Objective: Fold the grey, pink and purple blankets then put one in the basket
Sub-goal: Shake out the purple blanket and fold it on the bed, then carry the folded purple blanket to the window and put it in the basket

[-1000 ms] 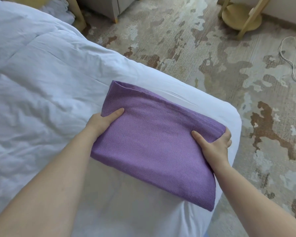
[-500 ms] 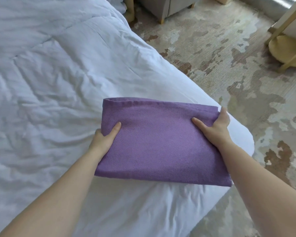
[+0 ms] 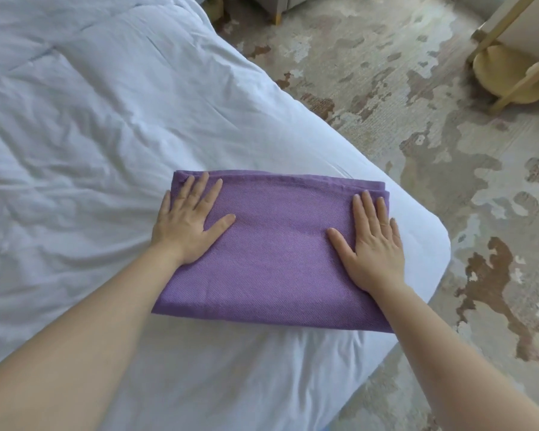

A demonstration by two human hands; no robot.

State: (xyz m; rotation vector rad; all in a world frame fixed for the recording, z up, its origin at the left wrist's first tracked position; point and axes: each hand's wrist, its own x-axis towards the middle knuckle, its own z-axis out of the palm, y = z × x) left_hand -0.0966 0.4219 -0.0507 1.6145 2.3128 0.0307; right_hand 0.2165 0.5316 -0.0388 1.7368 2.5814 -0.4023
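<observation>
Half a second ago both hands gripped the folded purple blanket [image 3: 277, 262] by its side edges, thumbs on top. Now the blanket lies flat on the bed [image 3: 91, 135] and both palms rest on top of it.

The left hand [image 3: 189, 222] presses near the blanket's far left corner, its fingers [image 3: 199, 191] straight and slightly spread, thumb angled inward. The right hand [image 3: 374, 241] lies along the right edge, fingers straight and close together, thumb out to the side.

The blanket is a neat rectangle near the rounded corner of the bed, on a wrinkled white duvet. Beside the bed is a rug [image 3: 402, 135] mottled in beige, grey and brown. A pale wooden stand [image 3: 511, 73] is at the upper right, and a grey piece of furniture [image 3: 277, 3] on wooden legs at the top edge.
</observation>
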